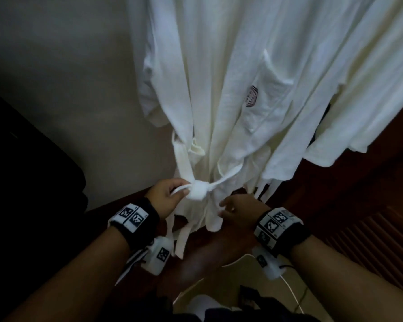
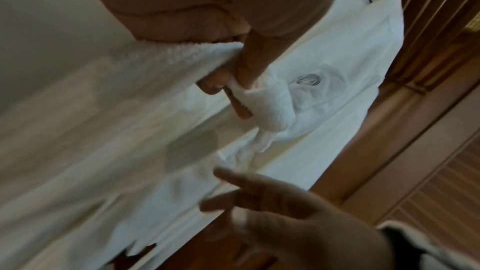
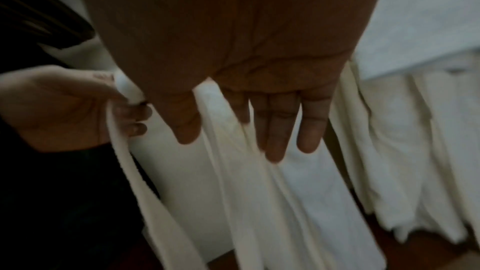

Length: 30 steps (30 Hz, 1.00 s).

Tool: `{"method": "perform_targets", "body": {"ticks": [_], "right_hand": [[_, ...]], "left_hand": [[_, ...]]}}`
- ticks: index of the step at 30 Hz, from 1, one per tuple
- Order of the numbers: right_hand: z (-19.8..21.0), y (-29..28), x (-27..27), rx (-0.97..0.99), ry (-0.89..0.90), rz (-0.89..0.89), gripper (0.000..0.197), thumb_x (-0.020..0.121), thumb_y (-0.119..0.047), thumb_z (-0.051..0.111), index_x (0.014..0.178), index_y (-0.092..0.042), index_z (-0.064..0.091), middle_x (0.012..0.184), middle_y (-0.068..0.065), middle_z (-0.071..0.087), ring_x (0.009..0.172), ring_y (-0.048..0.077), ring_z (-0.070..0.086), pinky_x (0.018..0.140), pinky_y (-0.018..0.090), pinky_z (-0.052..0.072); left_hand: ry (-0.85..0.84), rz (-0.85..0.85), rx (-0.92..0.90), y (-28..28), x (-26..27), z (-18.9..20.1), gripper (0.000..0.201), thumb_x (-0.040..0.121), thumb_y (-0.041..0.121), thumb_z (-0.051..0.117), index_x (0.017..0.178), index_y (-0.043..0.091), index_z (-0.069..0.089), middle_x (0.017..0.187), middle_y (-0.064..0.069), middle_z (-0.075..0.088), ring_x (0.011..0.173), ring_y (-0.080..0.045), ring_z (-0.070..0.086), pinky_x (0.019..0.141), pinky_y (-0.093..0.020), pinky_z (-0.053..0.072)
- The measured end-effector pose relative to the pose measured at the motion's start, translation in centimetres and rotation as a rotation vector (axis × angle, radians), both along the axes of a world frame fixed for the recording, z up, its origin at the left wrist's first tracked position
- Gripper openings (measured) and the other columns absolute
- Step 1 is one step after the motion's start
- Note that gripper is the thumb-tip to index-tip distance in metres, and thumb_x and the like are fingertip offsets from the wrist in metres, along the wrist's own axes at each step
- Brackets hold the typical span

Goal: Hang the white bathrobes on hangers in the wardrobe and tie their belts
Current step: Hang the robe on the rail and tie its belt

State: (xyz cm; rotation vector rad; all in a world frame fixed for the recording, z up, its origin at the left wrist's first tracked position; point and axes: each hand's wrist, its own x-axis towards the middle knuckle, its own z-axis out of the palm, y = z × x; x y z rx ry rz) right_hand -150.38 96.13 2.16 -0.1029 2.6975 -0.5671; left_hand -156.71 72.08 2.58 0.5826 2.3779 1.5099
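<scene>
A white bathrobe hangs down the middle of the head view, its top cut off by the upper edge so no hanger shows. A second bathrobe hangs just beside it at the upper right, also cut off. The belt runs down to a knot at centre frame. The left hand, just left of the knot, has its grip pinched on a loop of the belt where it meets the knot. The right hand, below and right of the knot, has a released grip, fingers straight and spread against the robe's hanging folds. A pale wall fills the upper left; dark wooden panelling closes the lower right, leaving a narrow gap below the hems. The far left is too dark to make out. Both wrist views are blurred.
</scene>
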Motion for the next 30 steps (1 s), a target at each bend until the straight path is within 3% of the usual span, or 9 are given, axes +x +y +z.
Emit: {"method": "perform_targets", "body": {"ticks": [1, 3, 7, 9, 11, 17, 22, 27, 30], "right_hand": [[-0.7, -0.2, 0.3, -0.049, -0.041, -0.044, 0.054, 0.089, -0.048, 0.060, 0.136, -0.022, 0.050, 0.122, -0.001, 0.063, 0.106, 0.014, 0.061, 0.093, 0.031, 0.047], [-1.3, -0.7, 0.3, -0.285, 0.029, -0.147, 0.085, 0.083, -0.049, 0.068, 0.150, -0.019, 0.026, 0.140, 0.002, 0.047, 0.122, 0.017, 0.051, 0.103, 0.034, 0.044], [0.4, -2.7, -0.4, -0.676, 0.233, -0.300, 0.044, 0.090, -0.017, 0.065, 0.132, -0.009, 0.052, 0.120, 0.004, 0.058, 0.108, 0.015, 0.056, 0.082, 0.010, 0.046], [1.7, -3.0, -0.6, -0.811, 0.195, -0.364, 0.025, 0.097, -0.014, 0.052, 0.120, -0.010, 0.061, 0.108, 0.007, 0.065, 0.098, 0.020, 0.062, 0.080, 0.020, 0.051], [2.8, -2.7, -0.7, -0.746, 0.145, -0.366, 0.022, 0.100, -0.023, 0.046, 0.101, -0.010, 0.064, 0.088, 0.006, 0.064, 0.082, 0.023, 0.061, 0.076, 0.038, 0.050], [4.9, 6.8, -2.1, -0.061, 0.532, -0.311, 0.036, 0.091, -0.017, 0.036, 0.082, 0.004, 0.065, 0.072, 0.024, 0.062, 0.065, 0.036, 0.064, 0.057, 0.041, 0.052], [5.0, 12.0, -3.2, -0.031, 0.381, -0.864, 0.040, 0.102, -0.029, 0.038, 0.096, 0.002, 0.063, 0.106, 0.027, 0.063, 0.100, 0.039, 0.059, 0.086, 0.040, 0.045], [6.8, 9.2, -3.3, -0.142, 0.522, -0.771, 0.023, 0.092, -0.034, 0.055, 0.093, -0.011, 0.055, 0.092, 0.010, 0.060, 0.083, 0.027, 0.058, 0.068, 0.030, 0.040], [13.3, 8.3, -4.3, -0.216, 0.823, -0.639, 0.024, 0.080, -0.030, 0.071, 0.086, -0.022, 0.049, 0.083, -0.001, 0.055, 0.072, 0.016, 0.055, 0.067, 0.028, 0.042]], "left_hand": [[0.008, -0.010, 0.021, 0.6, 0.0, 0.4, 0.015, 0.080, 0.032, 0.057, 0.086, 0.042, 0.068, 0.088, 0.016, 0.071, 0.089, -0.005, 0.065, 0.084, -0.026, 0.050], [0.004, -0.051, 0.085, 1.6, 0.2, 1.3, 0.017, 0.080, 0.029, 0.058, 0.090, 0.039, 0.067, 0.084, 0.019, 0.071, 0.084, -0.001, 0.064, 0.079, -0.021, 0.049], [0.020, -0.123, 0.150, 2.9, 1.1, 2.6, 0.017, 0.082, 0.024, 0.057, 0.090, 0.036, 0.066, 0.081, 0.020, 0.070, 0.077, 0.001, 0.062, 0.073, -0.018, 0.048], [-0.002, -0.106, 0.161, 2.8, 1.3, 2.9, 0.014, 0.084, 0.027, 0.056, 0.091, 0.032, 0.067, 0.075, 0.012, 0.069, 0.068, -0.004, 0.059, 0.067, -0.022, 0.047], [-0.007, -0.095, 0.101, 2.3, 0.9, 3.3, 0.017, 0.087, 0.034, 0.051, 0.094, 0.027, 0.066, 0.065, 0.007, 0.065, 0.060, -0.007, 0.055, 0.062, -0.025, 0.044], [0.393, 0.279, -0.346, -0.9, -6.9, 6.1, 0.033, 0.098, 0.035, 0.041, 0.102, 0.015, 0.068, 0.080, -0.011, 0.068, 0.078, -0.027, 0.065, 0.070, -0.027, 0.045], [0.235, 0.453, -0.486, -2.5, -12.4, 4.8, 0.032, 0.099, 0.034, 0.041, 0.107, 0.014, 0.065, 0.102, -0.016, 0.069, 0.096, -0.034, 0.064, 0.086, -0.034, 0.047], [0.218, 0.422, -0.351, 0.4, -11.9, 6.9, 0.013, 0.090, 0.019, 0.050, 0.095, 0.025, 0.062, 0.096, -0.005, 0.066, 0.090, -0.031, 0.062, 0.082, -0.034, 0.050], [0.436, 0.343, -0.158, 2.0, -12.7, 12.7, 0.021, 0.084, 0.007, 0.053, 0.091, 0.024, 0.062, 0.094, 0.002, 0.067, 0.087, -0.023, 0.063, 0.082, -0.029, 0.050]]}}
